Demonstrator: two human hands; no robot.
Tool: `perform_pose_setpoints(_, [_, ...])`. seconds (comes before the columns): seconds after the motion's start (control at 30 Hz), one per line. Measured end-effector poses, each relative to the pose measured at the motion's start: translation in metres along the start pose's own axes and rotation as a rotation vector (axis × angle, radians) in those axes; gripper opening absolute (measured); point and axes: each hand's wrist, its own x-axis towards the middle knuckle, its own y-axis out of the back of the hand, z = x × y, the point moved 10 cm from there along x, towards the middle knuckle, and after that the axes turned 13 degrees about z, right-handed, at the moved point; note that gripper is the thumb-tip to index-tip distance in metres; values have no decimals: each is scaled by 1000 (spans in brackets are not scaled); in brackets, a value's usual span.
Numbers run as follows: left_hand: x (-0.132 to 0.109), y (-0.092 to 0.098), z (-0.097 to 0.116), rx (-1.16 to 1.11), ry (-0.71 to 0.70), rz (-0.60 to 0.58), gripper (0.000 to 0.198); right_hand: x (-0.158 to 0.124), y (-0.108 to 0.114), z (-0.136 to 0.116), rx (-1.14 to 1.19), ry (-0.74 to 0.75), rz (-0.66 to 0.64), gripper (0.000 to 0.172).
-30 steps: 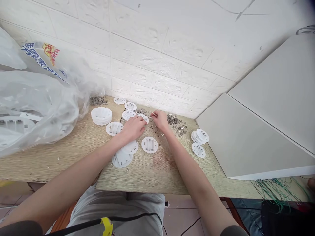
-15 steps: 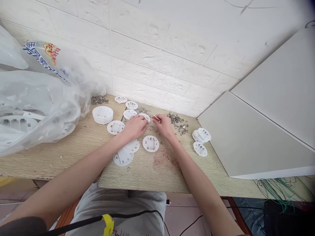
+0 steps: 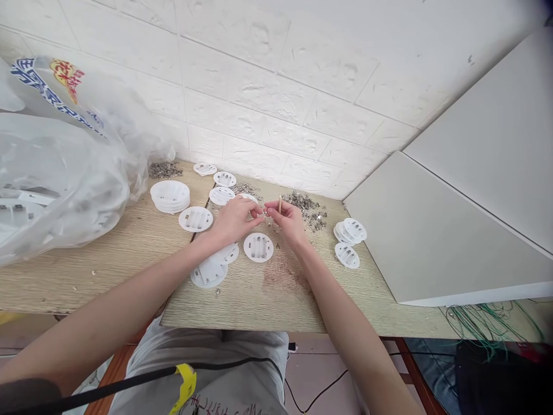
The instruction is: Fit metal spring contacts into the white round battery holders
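Observation:
My right hand (image 3: 288, 223) is closed around a thin wooden stick (image 3: 279, 203), which points upward between thumb and forefinger. My left hand (image 3: 237, 220) has its thumb and fingertips drawn together beside the right fingertips. Whatever is in that pinch is too small to make out; small shiny metal pieces show around the fingers. Just in front of the hands lies a round white plastic battery holder (image 3: 258, 247) with metal contacts in its slots. More white discs (image 3: 209, 273) overlap near my left forearm. One disc (image 3: 249, 198) is partly hidden behind my left hand.
Heaps of small metal pieces (image 3: 302, 206) lie by the wall. A stack of discs (image 3: 170, 197) stands at left, another group (image 3: 351, 230) at right. A clear plastic bag (image 3: 86, 190) holds more discs. White panels (image 3: 466, 230) border the right side; green wires (image 3: 484, 328) lie below.
My right hand's stick has turned from lying aslant to upright. The fingertips of both hands have come closer together. The whole view has shifted slightly.

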Motion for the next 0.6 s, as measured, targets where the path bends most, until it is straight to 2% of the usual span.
perform_pose_setpoints(0.27, [2, 8, -9, -123, 142, 68, 15, -9, -8, -8, 99, 18, 20, 20])
perform_pose_setpoints(0.4, [3, 12, -7, -161, 146, 98, 15, -9, -9, -3, 139, -49, 7, 26])
perform_pose_setpoints(0.6, [4, 10, -10, -175, 146, 99, 12, -12, -13, -6, 66, -16, -52, 28])
